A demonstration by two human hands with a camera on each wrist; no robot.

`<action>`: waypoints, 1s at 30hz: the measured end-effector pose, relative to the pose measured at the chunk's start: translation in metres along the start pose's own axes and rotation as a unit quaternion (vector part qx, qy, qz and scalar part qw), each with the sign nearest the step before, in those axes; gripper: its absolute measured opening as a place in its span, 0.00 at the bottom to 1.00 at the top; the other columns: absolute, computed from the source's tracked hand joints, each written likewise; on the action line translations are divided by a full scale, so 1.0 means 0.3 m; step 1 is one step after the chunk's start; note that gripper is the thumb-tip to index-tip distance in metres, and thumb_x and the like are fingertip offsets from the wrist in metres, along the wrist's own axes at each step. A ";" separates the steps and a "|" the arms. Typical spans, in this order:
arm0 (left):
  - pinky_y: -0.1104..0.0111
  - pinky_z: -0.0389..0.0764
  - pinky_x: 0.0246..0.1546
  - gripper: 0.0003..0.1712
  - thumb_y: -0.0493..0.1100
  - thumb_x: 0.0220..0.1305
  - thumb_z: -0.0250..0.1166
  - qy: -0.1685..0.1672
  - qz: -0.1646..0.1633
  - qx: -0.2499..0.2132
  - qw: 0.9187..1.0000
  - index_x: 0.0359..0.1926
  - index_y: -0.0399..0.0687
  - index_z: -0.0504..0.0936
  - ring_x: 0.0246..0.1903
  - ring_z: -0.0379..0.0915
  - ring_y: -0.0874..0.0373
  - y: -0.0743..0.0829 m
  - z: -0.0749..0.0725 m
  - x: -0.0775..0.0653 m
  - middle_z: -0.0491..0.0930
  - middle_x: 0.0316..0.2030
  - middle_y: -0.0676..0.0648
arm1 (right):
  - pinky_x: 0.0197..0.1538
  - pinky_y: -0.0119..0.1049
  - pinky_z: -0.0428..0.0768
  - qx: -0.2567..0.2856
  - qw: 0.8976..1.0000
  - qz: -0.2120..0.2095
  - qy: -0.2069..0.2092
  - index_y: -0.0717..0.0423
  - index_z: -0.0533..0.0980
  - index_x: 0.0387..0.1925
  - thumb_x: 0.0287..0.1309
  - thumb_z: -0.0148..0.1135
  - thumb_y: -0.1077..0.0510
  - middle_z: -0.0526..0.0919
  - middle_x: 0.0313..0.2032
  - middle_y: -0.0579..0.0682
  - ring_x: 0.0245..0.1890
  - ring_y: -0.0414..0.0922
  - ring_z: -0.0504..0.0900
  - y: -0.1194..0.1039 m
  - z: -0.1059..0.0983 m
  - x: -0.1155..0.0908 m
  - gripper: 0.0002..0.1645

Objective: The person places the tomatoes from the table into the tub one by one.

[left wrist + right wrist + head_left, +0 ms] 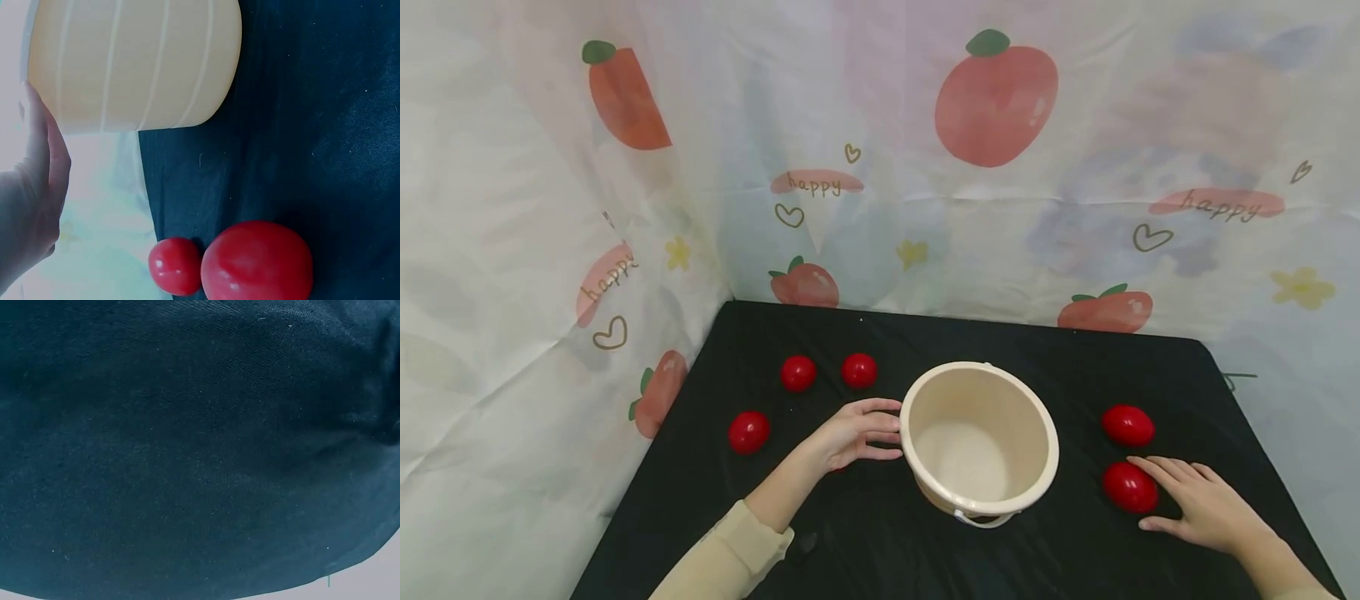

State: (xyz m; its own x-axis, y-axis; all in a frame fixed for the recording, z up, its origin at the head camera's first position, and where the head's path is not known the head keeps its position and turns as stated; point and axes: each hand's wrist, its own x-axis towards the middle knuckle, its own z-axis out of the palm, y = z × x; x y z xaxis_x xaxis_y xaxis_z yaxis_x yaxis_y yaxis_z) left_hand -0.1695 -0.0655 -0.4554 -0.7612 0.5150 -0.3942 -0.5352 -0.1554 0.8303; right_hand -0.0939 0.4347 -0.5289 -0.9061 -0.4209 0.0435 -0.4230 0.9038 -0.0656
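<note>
A cream bucket (979, 454) stands upright on the black cloth in the middle, its open top facing up and its handle hanging at the front. My left hand (861, 433) is at its left side, fingers extended with the tips at the rim. In the left wrist view, the bucket's ribbed wall (137, 62) shows beside the left hand (40, 169). On the right, my right hand (1198, 504) has its fingers stretched out at the edge of a shiny red ball (1130, 487), thumb spread apart. Another red ball (1127, 426) lies just behind that one.
Several more red balls lie left of the bucket, among them one ball (748, 432) near the left edge and another ball (859, 371) farther back. Part of one is hidden by my left wrist. A printed curtain (880, 242) encloses the black-covered table (1000, 558).
</note>
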 end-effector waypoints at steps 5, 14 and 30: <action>0.51 0.76 0.42 0.22 0.33 0.59 0.59 0.010 -0.003 -0.002 1.000 0.55 0.36 0.68 0.33 0.79 0.54 -0.002 0.005 0.009 0.81 0.32 0.47 | 0.46 0.55 0.66 -0.002 1.000 -0.001 0.010 0.53 0.69 0.53 0.31 0.67 0.29 0.76 0.46 0.55 0.46 0.54 0.73 0.001 0.013 0.013 0.49; 0.53 0.78 0.39 0.21 0.30 0.57 0.60 0.022 -0.010 0.010 1.000 0.53 0.37 0.68 0.30 0.80 0.56 -0.005 0.011 0.016 0.80 0.31 0.46 | 0.46 0.57 0.68 0.002 1.000 0.009 0.003 0.57 0.72 0.49 0.32 0.68 0.31 0.78 0.45 0.55 0.45 0.54 0.74 -0.015 0.018 0.027 0.46; 0.56 0.80 0.37 0.23 0.30 0.56 0.62 0.040 -0.016 0.035 0.998 0.53 0.38 0.69 0.31 0.80 0.54 -0.012 0.013 0.033 0.79 0.35 0.43 | 0.43 0.56 0.71 -0.008 0.999 0.000 0.053 0.57 0.72 0.46 0.27 0.73 0.34 0.79 0.41 0.57 0.40 0.54 0.77 -0.035 0.011 0.056 0.45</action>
State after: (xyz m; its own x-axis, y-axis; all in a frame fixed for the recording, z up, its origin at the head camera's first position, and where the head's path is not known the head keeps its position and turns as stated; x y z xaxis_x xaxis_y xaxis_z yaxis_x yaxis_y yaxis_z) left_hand -0.1737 -0.0566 -0.4606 -0.7720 0.4499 -0.4491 -0.5356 -0.0798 0.8407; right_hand -0.1047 0.4179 -0.5307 -0.8995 -0.4109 0.1486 -0.4217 0.9054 -0.0492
